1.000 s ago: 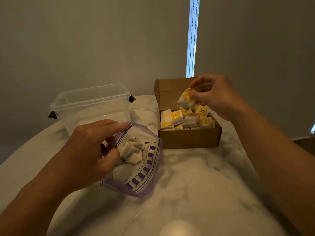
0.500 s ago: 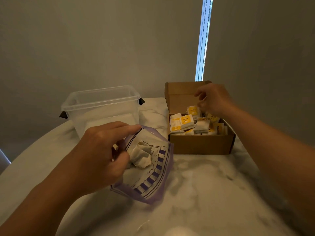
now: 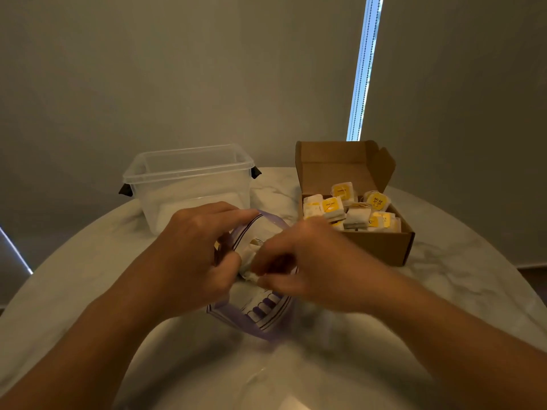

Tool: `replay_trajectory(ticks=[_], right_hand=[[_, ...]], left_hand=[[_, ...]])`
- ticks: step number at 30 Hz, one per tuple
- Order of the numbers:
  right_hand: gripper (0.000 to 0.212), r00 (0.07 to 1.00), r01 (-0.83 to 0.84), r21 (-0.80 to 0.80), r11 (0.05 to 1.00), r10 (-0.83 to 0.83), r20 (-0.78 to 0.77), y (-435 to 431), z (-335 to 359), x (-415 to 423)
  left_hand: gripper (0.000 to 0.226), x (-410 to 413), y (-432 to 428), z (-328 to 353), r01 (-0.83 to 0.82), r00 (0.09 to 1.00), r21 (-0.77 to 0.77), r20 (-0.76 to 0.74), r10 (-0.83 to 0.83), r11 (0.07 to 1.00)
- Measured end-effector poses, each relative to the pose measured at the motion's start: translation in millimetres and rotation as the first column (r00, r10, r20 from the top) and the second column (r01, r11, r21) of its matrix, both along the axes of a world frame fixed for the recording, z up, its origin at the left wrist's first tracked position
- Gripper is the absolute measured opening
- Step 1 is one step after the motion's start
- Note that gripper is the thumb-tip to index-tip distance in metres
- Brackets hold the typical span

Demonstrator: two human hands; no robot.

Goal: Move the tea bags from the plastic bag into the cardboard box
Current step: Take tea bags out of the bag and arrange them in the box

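Mouth of plastic bag [image 3: 266,315] held open by left hand [image 3: 189,255]; tea bags [image 3: 250,261] inside pinched by right hand [image 3: 302,267]. Judged light, soft, tearable: best gripped gently at middle; cardboard box [image 3: 381,247] just beside.

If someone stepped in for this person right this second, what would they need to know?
Left hand grips the plastic bag at its rim, holding the mouth open.
Right hand reaches into that mouth, touching the white tea bags there; blur hides whether one is pinched.
Cardboard box stands open to the right, with many yellow-tagged tea bags inside.
Done: many bags boxed. Left: the few in the plastic bag.
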State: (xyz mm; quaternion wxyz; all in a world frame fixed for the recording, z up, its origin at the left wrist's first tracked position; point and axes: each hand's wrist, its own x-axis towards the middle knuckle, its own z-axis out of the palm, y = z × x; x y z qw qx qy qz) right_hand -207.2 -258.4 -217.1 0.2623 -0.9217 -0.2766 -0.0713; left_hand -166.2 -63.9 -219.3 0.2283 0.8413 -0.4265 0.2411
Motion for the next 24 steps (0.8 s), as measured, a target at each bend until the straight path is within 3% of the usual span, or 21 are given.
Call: replay_trajectory(ticks=[3,5,9,13,20,24], right_hand=[[0.028,0.991,0.135,-0.310,0.941,-0.126,0.051,26.3,-23.2,16.5],[0.024,0.979,0.205,-0.378,0.903,-0.184,0.092,32.9,-31.4,24.4],[0.005,0.966,0.224,-0.226,0.948,-0.185,0.179,28.3,-36.4,31.6],[0.025,0.962,0.258,-0.340,0.904,-0.272,0.007,35.8,-33.4,36.9],[0.026,0.978,0.203,-0.374,0.905,-0.167,0.126,35.5,-40.0,38.2],[0.023,0.973,0.196,-0.266,0.944,-0.154,0.170,21.1,-43.4,32.7]], left_hand=[[0.052,1.7,-0.1,0.4,0.016,1.000,-0.008,-0.009,-0.016,1.000],[0.055,1.5,0.1,0.7,0.025,1.000,-0.016,-0.017,-0.025,1.000],[0.052,1.1,-0.7,0.2,0.003,1.000,-0.017,-0.021,-0.003,1.000],[0.051,-0.1,-1.8,0.3,0.006,0.999,-0.008,-0.031,-0.006,1.000],[0.051,1.8,-0.8,-1.6,-0.009,1.000,0.009,-0.018,0.010,1.000],[0.051,2.1,-0.7,-0.6,-0.008,1.000,0.012,-0.012,0.008,1.000]])
